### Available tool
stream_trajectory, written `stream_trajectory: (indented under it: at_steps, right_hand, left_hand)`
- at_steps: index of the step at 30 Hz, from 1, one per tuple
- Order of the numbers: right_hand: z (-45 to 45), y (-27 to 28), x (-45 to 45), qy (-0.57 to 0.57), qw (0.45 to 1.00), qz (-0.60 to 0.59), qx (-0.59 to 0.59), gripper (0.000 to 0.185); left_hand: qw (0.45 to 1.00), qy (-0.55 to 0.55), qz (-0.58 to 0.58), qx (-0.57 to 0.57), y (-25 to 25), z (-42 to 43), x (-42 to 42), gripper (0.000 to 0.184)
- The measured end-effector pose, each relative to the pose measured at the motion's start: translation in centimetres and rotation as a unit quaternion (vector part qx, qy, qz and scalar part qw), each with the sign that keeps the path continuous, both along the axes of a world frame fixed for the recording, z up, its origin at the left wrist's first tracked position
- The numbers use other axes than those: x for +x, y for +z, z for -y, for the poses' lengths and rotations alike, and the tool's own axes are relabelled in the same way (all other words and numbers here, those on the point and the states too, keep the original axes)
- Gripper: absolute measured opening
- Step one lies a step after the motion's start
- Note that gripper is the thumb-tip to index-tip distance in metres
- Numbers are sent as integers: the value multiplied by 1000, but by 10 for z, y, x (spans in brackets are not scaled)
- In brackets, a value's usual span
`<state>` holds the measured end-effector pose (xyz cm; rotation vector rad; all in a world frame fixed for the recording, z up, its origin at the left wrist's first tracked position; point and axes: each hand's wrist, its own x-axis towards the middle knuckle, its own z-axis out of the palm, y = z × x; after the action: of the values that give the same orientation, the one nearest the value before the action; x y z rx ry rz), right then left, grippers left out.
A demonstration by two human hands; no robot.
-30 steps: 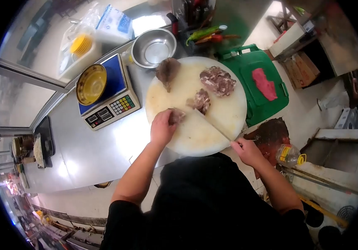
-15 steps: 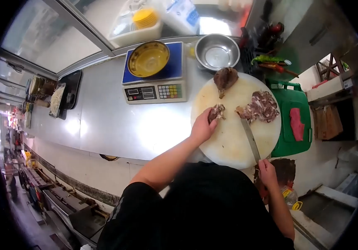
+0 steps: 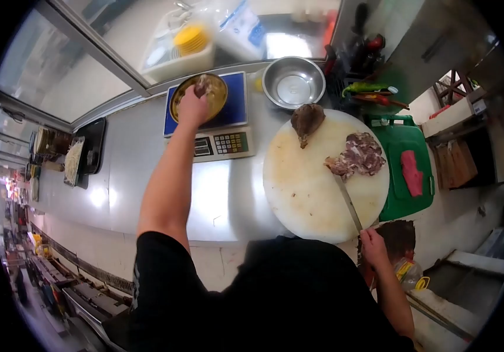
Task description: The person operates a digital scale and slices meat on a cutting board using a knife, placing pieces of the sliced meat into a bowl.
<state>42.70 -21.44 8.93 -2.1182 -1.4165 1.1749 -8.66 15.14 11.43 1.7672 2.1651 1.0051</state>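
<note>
Brown in colour, a small meat piece (image 3: 204, 86) shows in the head view, pinched in the left hand (image 3: 193, 107), in or above the yellow bowl (image 3: 221, 107) on the scale (image 3: 237, 101). The right hand (image 3: 374, 246) holds a knife (image 3: 350, 203). Its tip is right by the meat pile (image 3: 360, 155) on the round white board (image 3: 305, 205), ahead of that hand.

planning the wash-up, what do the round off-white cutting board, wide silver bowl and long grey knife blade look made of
Round off-white cutting board: probably plastic, matt and stained, with no wood grain visible.
Wide silver bowl: metal, likely stainless steel, with a smooth sheen and bright highlights.
Long grey knife blade: likely steel, a thin, straight strip with a dull metallic look.
</note>
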Motion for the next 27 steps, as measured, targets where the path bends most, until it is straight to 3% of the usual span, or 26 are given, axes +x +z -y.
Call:
stream_trajectory:
  at_steps: [2, 5, 8, 10, 12, 13, 14, 15, 17, 18, 21, 25, 27]
  right_hand:
    - [1, 1, -6, -27, 999, -1, -31, 37]
    - [0, 7, -12, -10, 1000, 0, -18, 36]
    - [-2, 16, -14, -38, 997, -33, -58, 36]
    - [-8, 23, -13, -31, 998, -25, -55, 36]
    - [-5, 22, -8, -14, 998, -21, -53, 37]
    - [-3, 16, -4, -7, 998, -27, -49, 36]
    - [-2, 13, -1, 2, 998, -33, -45, 36]
    - [0, 15, 0, 2, 998, -32, -46, 36]
    - [2, 22, 1, 13, 998, -21, -52, 37]
    - [5, 21, 4, 14, 998, -19, -52, 37]
    - [18, 21, 9, 42, 997, 26, -62, 40]
    - [19, 28, 8, 38, 995, 38, -80, 42]
    - [22, 20, 6, 44, 996, 30, -71, 41]
  left_hand:
    - [983, 2, -98, -153, -15, -17, -16, 52]
    - [950, -19, -186, -250, -41, -33, -31, 53]
    - [946, 18, -177, -271, 4, -10, 23, 47]
    - [967, -41, -252, 21, 12, 12, 64, 42]
    - [970, -201, -118, 65, -1, 26, 114, 41]
    - [961, -260, -87, -24, 0, 43, 146, 40]
    - [934, -353, -60, -15, -13, 56, 170, 42]
    - [902, -415, -1, -117, -6, 69, 201, 46]
    - [834, -539, 4, -119, -41, 84, 246, 61]
    - [824, -549, -7, -135, -42, 92, 267, 74]
    - [819, -530, 46, -215, -69, 96, 312, 83]
    - [835, -475, -11, -278, -55, 104, 323, 83]
    - [789, -494, 143, -335, -62, 99, 306, 77]
